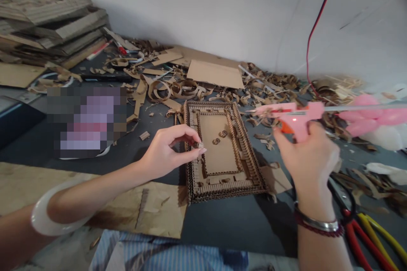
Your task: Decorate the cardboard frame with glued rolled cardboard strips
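Note:
A rectangular frame of layered corrugated cardboard (251, 188) lies on the dark table, with two small cardboard coils (223, 134) on its inner panel. Over the frame's left side, my left hand (173, 150) pinches a small cardboard piece (198, 145) between thumb and fingertips. To the right of the frame, my right hand (307, 152) is wrapped round the handle of a pink glue gun (286, 112). The gun's nozzle points left, raised above the frame's upper right corner, and a glue stick (362, 108) juts from its back.
Stacked cardboard frames (54, 21) stand at the back left. Curled strips and scraps (162, 89) cover the back. A blurred-out phone-like object (87, 123) lies left. Pliers with red handles (358, 237), yellow handles and pink balloons (365, 114) are at right. A red cable (321, 12) hangs down.

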`<act>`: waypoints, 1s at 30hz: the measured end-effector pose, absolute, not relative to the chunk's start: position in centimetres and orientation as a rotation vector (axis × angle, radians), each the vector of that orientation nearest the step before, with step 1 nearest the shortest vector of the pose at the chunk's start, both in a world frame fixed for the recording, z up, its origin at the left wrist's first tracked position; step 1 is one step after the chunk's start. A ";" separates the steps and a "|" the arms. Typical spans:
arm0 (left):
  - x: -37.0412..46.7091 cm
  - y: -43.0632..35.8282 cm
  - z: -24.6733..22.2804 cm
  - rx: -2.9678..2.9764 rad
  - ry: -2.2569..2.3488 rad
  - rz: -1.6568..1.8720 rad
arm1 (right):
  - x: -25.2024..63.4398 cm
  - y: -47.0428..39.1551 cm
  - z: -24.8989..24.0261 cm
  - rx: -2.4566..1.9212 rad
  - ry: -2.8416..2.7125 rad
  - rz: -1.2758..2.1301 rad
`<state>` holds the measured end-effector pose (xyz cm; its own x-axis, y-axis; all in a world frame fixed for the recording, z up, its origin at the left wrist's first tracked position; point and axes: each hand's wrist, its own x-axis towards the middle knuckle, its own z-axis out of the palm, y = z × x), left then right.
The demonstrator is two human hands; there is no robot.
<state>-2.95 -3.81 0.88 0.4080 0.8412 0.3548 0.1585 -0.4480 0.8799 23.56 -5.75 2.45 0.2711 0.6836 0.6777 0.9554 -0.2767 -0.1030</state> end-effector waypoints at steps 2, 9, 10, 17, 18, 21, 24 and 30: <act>-3.0 -3.8 0.9 1.870 0.866 1.065 | 24.6 -5.5 2.8 -2.094 -1.288 -0.754; -3.0 -3.7 0.7 1.869 0.909 1.061 | 24.2 -5.6 2.7 -1.946 -1.334 -0.637; -3.0 -3.6 0.7 1.858 0.910 1.060 | 24.0 -5.7 2.8 -1.947 -1.363 -0.597; -3.1 -3.6 0.5 1.831 0.926 1.028 | 24.1 -6.3 4.0 -1.909 -1.598 -0.489; -3.1 -3.6 0.5 1.827 0.921 1.015 | 24.3 -6.4 4.1 -1.893 -1.641 -0.489; -3.1 -3.6 0.5 1.835 0.914 0.984 | 24.8 -6.3 3.8 -1.864 -1.754 -0.459; -3.1 -3.5 0.5 1.891 0.946 0.957 | 24.8 -5.9 2.8 -1.783 -1.832 -0.401; -3.0 -3.5 0.7 1.997 0.999 0.868 | 24.3 -6.0 1.4 -1.581 -1.970 -0.427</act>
